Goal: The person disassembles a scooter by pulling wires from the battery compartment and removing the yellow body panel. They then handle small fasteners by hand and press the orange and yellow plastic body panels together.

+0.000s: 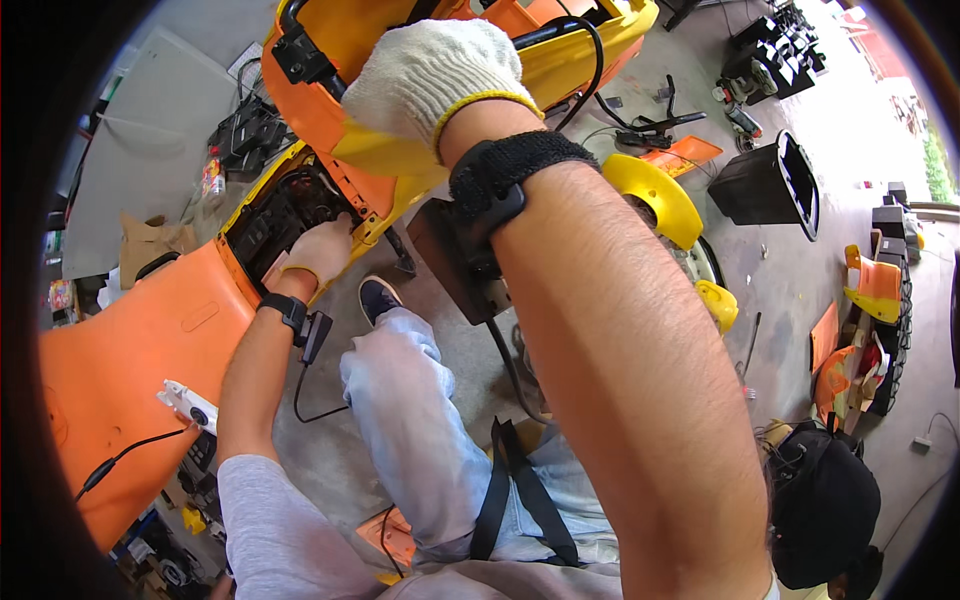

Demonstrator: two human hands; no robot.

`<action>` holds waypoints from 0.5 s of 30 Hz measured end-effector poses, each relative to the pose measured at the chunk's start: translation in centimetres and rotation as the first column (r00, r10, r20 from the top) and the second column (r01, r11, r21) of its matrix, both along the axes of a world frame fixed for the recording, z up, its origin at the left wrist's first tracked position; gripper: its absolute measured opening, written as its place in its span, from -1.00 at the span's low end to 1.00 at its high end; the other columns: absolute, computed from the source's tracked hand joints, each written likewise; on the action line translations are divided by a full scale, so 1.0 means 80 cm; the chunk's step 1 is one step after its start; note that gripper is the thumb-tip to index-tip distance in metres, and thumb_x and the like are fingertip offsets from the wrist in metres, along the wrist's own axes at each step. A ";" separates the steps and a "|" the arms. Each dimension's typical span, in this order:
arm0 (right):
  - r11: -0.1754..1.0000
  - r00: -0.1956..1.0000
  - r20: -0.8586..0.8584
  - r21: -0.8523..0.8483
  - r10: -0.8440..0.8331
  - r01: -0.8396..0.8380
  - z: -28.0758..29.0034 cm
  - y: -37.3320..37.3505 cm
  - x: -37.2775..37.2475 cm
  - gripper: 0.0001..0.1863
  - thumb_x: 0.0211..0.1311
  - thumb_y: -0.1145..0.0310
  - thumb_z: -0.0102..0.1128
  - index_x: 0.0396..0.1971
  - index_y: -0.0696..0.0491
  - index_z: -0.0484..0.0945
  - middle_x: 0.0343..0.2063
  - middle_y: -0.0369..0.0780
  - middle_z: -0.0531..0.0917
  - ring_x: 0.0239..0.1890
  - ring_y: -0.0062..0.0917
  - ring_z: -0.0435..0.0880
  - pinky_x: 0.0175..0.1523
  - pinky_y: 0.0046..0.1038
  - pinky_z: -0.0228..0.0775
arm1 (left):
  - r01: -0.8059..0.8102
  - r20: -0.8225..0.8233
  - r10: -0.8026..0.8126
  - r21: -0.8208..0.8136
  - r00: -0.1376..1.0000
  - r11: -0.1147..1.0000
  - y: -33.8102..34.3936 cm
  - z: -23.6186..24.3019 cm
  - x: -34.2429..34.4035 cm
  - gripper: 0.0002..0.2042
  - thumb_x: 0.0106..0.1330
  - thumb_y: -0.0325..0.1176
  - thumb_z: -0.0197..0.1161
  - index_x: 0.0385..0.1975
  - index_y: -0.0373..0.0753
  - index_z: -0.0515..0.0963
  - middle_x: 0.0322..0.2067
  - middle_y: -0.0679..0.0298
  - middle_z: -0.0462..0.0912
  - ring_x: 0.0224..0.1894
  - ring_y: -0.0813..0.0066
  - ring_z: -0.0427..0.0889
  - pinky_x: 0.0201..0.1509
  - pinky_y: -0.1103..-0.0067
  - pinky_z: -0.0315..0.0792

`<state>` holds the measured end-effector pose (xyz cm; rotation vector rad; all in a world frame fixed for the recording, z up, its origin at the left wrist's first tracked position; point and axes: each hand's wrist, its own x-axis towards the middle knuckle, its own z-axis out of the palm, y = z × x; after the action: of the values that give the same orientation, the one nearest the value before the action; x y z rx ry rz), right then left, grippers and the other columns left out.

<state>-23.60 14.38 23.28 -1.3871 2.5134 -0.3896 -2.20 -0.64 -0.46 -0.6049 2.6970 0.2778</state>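
Observation:
My left hand [320, 248], in a pale work glove, reaches into the open compartment [262, 215] of an orange and yellow scooter body. Its fingers are drawn together at the compartment's right edge, among dark parts and wiring; what they hold is too small to make out. Higher up, my right hand [440, 80], in a white knitted glove with a yellow cuff, is curled by the scooter's front end. Black bar parts show on both sides of it, one a black control block [302, 58]. The glove hides what its fingers close on.
The orange seat-side panel [150, 320] fills the left. On the grey floor to the right lie a black bin [768, 185], yellow rounded covers [655, 200], loose orange panels [685, 156] and black cables. A black cap [825, 500] shows at lower right.

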 end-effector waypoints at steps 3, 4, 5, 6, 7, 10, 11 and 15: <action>0.999 0.999 -0.015 -0.014 -0.032 0.031 -0.012 -0.004 -0.001 -0.58 0.04 0.01 0.10 -0.16 -0.15 0.73 -0.15 -0.22 0.73 -0.05 -0.35 0.69 0.03 -0.28 0.44 | -0.025 0.072 0.025 -0.004 0.997 1.000 0.018 0.025 -0.004 -0.79 0.30 -0.39 -0.05 -0.17 -0.38 0.37 -0.35 -0.22 0.63 -0.22 -0.19 0.64 -0.14 0.12 0.51; 0.999 0.999 -0.013 -0.012 -0.031 0.031 -0.012 -0.004 0.000 -0.58 0.04 0.01 0.10 -0.16 -0.15 0.73 -0.15 -0.22 0.73 -0.05 -0.35 0.69 0.03 -0.28 0.44 | -0.025 0.075 0.025 -0.002 0.997 1.000 0.017 0.023 -0.001 -0.79 0.30 -0.39 -0.05 -0.17 -0.38 0.37 -0.35 -0.22 0.63 -0.22 -0.19 0.64 -0.14 0.12 0.51; 0.999 0.999 -0.013 -0.015 -0.034 0.034 -0.011 -0.004 0.000 -0.58 0.04 0.01 0.10 -0.15 -0.15 0.72 -0.14 -0.22 0.73 -0.04 -0.35 0.69 0.04 -0.28 0.44 | -0.028 0.027 0.029 -0.024 0.999 0.999 0.016 0.022 0.002 -0.79 0.30 -0.38 -0.05 -0.20 -0.38 0.39 -0.36 -0.22 0.63 -0.24 -0.18 0.64 -0.15 0.12 0.51; 0.999 0.999 -0.014 -0.018 -0.038 0.038 -0.011 -0.004 0.000 -0.58 0.04 0.02 0.10 -0.14 -0.16 0.72 -0.13 -0.21 0.72 -0.04 -0.35 0.69 0.04 -0.28 0.44 | -0.032 -0.021 0.031 -0.046 0.999 0.998 0.015 0.020 0.003 -0.79 0.30 -0.37 -0.05 -0.22 -0.39 0.41 -0.38 -0.22 0.64 -0.25 -0.17 0.65 -0.16 0.13 0.52; 0.999 0.999 -0.012 -0.018 -0.040 0.040 -0.010 -0.005 -0.001 -0.58 0.04 0.02 0.10 -0.14 -0.16 0.72 -0.13 -0.21 0.72 -0.04 -0.35 0.69 0.04 -0.28 0.44 | -0.030 -0.020 0.029 -0.046 0.999 0.999 0.014 0.019 0.003 -0.79 0.30 -0.37 -0.05 -0.22 -0.39 0.41 -0.38 -0.22 0.64 -0.25 -0.17 0.65 -0.16 0.13 0.52; 0.999 0.999 -0.009 -0.005 -0.041 0.041 -0.007 -0.002 -0.005 -0.57 0.04 0.01 0.11 -0.13 -0.15 0.72 -0.11 -0.21 0.72 -0.03 -0.35 0.69 0.04 -0.28 0.44 | 0.018 -0.030 -0.020 -0.089 0.999 0.996 0.009 0.010 0.003 -0.78 0.31 -0.33 -0.04 -0.31 -0.36 0.48 -0.39 -0.19 0.64 -0.27 -0.15 0.65 -0.16 0.14 0.52; 0.999 0.999 -0.011 -0.002 -0.042 0.042 -0.008 -0.003 -0.001 -0.56 0.05 0.01 0.10 -0.13 -0.15 0.72 -0.11 -0.21 0.72 -0.03 -0.34 0.69 0.04 -0.27 0.45 | 0.044 -0.051 -0.049 -0.102 0.998 0.994 0.003 0.004 0.008 -0.75 0.32 -0.30 -0.04 -0.35 -0.36 0.50 -0.39 -0.18 0.64 -0.27 -0.15 0.65 -0.16 0.14 0.52; 0.999 0.999 -0.024 -0.011 -0.041 0.041 -0.011 -0.006 0.003 -0.56 0.06 0.00 0.10 -0.12 -0.12 0.71 -0.11 -0.20 0.72 -0.03 -0.32 0.69 0.03 -0.26 0.46 | -0.134 -0.105 0.133 0.000 0.986 0.991 0.001 0.009 0.014 -0.67 0.34 -0.22 -0.04 -0.41 -0.38 0.51 -0.38 -0.19 0.63 -0.26 -0.16 0.63 -0.13 0.12 0.49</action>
<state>-23.38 13.92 22.39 -1.3539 2.5671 -0.3969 -1.10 -0.58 0.26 -0.7960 2.7623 0.3440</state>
